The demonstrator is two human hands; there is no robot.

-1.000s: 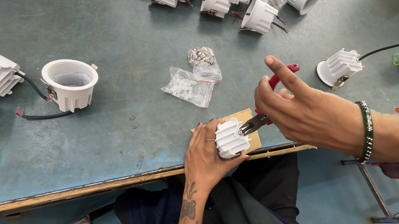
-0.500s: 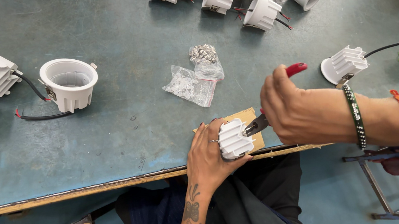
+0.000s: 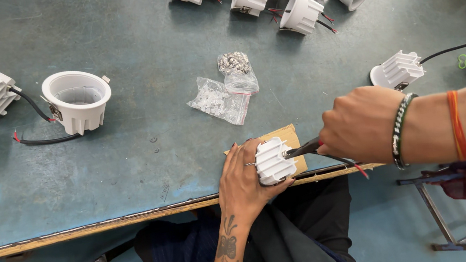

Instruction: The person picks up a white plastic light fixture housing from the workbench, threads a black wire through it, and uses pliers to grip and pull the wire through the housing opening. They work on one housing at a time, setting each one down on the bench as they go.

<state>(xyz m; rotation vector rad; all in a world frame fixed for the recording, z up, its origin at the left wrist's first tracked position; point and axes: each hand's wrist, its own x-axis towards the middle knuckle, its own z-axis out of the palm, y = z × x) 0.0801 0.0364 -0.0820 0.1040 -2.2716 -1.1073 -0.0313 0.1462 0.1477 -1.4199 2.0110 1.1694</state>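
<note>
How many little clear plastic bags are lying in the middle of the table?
2: a larger clear bag lying flat at the table's centre, and a smaller bag of shiny metal bits touching its upper right corner. More plastic sits at the far right edge.

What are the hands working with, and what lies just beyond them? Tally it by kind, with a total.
White finned housing, in the left hand: 1
Dark-tipped tool, in the right hand: 1
Wooden block: 1
Small clear bags: 2
Total: 5
</note>
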